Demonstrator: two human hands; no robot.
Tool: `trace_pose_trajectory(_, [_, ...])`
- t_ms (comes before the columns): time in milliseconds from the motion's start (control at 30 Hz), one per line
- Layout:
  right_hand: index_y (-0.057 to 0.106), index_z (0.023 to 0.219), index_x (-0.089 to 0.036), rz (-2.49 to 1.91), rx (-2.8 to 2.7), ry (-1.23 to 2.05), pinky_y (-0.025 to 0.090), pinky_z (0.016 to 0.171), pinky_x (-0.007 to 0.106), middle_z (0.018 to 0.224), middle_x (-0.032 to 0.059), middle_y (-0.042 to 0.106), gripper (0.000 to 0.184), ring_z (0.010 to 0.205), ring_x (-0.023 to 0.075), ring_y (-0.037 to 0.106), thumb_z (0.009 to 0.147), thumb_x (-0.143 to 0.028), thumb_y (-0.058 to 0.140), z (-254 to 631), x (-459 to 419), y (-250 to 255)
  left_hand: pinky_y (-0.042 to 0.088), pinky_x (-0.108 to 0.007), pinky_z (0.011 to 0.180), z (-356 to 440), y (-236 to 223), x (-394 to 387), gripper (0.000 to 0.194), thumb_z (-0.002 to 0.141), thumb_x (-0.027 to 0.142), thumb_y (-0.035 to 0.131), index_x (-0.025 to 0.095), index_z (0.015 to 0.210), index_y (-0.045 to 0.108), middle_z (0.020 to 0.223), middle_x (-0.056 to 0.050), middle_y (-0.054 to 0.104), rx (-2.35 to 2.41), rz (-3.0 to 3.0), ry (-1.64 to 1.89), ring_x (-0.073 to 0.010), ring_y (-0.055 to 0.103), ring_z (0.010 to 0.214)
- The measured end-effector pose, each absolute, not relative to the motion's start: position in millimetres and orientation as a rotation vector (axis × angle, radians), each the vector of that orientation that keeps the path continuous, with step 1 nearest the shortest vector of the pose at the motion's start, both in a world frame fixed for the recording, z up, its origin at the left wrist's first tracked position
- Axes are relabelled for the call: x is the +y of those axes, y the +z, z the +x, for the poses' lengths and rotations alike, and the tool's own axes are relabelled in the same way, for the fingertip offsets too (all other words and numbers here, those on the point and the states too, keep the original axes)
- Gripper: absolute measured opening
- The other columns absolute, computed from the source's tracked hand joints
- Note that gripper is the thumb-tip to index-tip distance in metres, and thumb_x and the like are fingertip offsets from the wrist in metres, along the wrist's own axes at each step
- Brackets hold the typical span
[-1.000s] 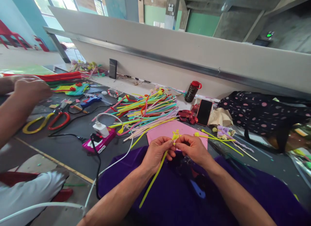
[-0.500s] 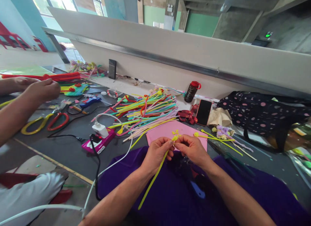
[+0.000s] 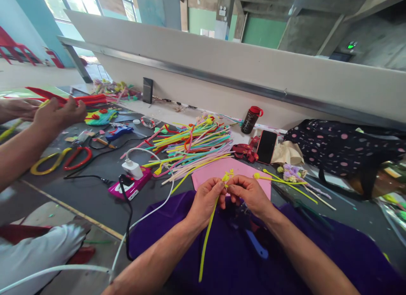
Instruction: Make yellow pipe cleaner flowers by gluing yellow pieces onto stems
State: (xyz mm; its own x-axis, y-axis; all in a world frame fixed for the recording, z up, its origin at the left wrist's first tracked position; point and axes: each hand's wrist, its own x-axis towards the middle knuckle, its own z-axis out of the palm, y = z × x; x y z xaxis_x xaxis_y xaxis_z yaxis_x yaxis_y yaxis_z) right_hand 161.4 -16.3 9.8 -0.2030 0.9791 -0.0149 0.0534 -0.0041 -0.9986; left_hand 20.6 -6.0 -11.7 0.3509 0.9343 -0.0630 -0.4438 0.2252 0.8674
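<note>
Between thumb and fingers, my left hand (image 3: 207, 201) pinches a yellow pipe cleaner (image 3: 207, 242), whose long tail hangs down over the purple cloth (image 3: 168, 236). My right hand (image 3: 245, 191) is closed beside it, fingertips meeting the left ones at the small knotted yellow top of the same pipe cleaner. What exactly lies under the right fingertips is partly hidden. Behind the hands lies a pink sheet (image 3: 203, 175) with small yellow bits near its front. A blue-handled tool (image 3: 257, 244) rests on the cloth below my right hand.
Beyond the pink sheet spreads a pile of coloured pipe cleaners (image 3: 196, 143). Left of it sits a magenta power strip (image 3: 141, 183) with cables. A phone (image 3: 266, 146), a bottle (image 3: 250, 119) and a dotted bag (image 3: 342, 147) stand right. A co-worker's hands (image 3: 57, 113) hold red scissors at far left.
The pipe cleaner's hanging tail has swung right and hangs steeper. My hands stay nearly in place. At left, the co-worker's hand has opened somewhat and red scissors now show there.
</note>
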Motion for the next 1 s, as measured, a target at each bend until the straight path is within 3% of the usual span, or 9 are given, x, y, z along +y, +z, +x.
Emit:
trace_pose_trajectory(400, [0.058,0.075,-0.016,-1.114,-1.356,1.457,0.033,0.042,0.018,0.055,-0.0033,0.053,0.023,0.043,0.0067,0.043,0.072,-0.038,0.062,167.3,-14.4,4.0,0.035,-0.017,0.038,21.6,-10.0,-9.6,0.025,0.073,0.038,0.059,0.014,0.067,0.051,0.052,0.005,0.050,0.657,0.852,1.010,-0.0038,0.043,0.036])
trace_pose_trajectory(633, [0.061,0.080,-0.016,-1.136,-1.324,1.349,0.034,0.040,0.019,0.066,-0.0001,0.059,0.021,0.048,0.0085,0.051,0.076,-0.036,0.057,163.3,-12.7,6.2,0.035,-0.016,0.039,19.6,-12.6,-3.9,0.024,0.074,0.036,0.059,0.013,0.069,0.055,0.058,0.003,0.052,0.664,0.780,1.031,-0.0030,0.043,0.040])
trace_pose_trajectory(767, [0.061,0.079,-0.016,-1.209,-1.384,1.189,0.034,0.041,0.019,0.052,-0.0037,0.056,0.015,0.043,0.0086,0.047,0.072,-0.030,0.060,159.9,-15.2,6.0,0.035,-0.016,0.038,19.2,-11.6,-3.6,0.024,0.073,0.037,0.059,0.013,0.068,0.054,0.056,0.004,0.051,0.678,0.773,1.023,-0.0033,0.043,0.040])
trace_pose_trajectory(1000, [0.057,0.075,-0.016,-1.243,-1.465,1.157,0.034,0.042,0.019,0.050,-0.0042,0.053,0.012,0.042,0.0077,0.044,0.076,-0.028,0.055,164.4,-15.0,6.5,0.033,-0.016,0.037,15.9,-7.0,-3.2,0.024,0.072,0.037,0.060,0.014,0.067,0.053,0.055,0.003,0.053,0.684,0.821,0.945,-0.0038,0.043,0.037])
